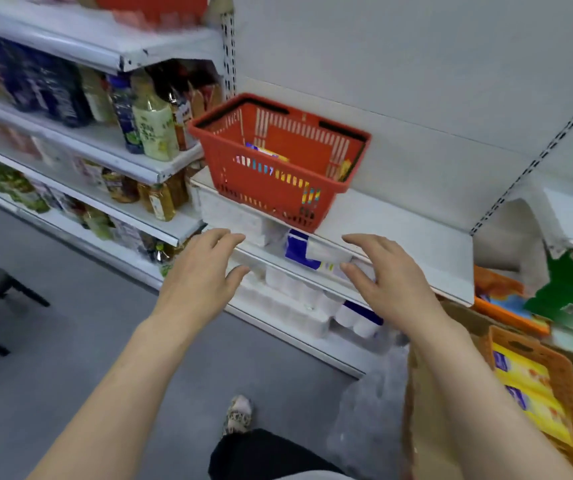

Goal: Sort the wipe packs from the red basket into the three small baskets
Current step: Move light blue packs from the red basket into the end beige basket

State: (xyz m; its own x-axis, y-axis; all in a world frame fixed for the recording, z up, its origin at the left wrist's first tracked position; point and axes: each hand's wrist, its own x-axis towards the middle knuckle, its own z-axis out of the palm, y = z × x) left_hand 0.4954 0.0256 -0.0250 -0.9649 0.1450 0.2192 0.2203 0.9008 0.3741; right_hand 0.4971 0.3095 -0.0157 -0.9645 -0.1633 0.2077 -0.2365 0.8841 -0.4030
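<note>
Bottles (pixel 155 129): on the left shelves, not part of the job.
Left hand (pixel 196 271): fingers loosely spread, holding nothing, below the shelf edge.
Red basket (pixel 278 161): on the white shelf (pixel 416 237), wipe packs (pixel 266 152) visible inside; sorting apparently unfinished.
Right hand (pixel 390 285): fingers spread, empty.
Orange basket (pixel 555 372): lower right, holds yellow packs (pixel 534 393); some sorting looks done.

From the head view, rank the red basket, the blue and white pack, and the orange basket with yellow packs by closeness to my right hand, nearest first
From the right hand:
1. blue and white pack, just left of its fingertips.
2. red basket, on the shelf above.
3. orange basket, lower right.
</note>
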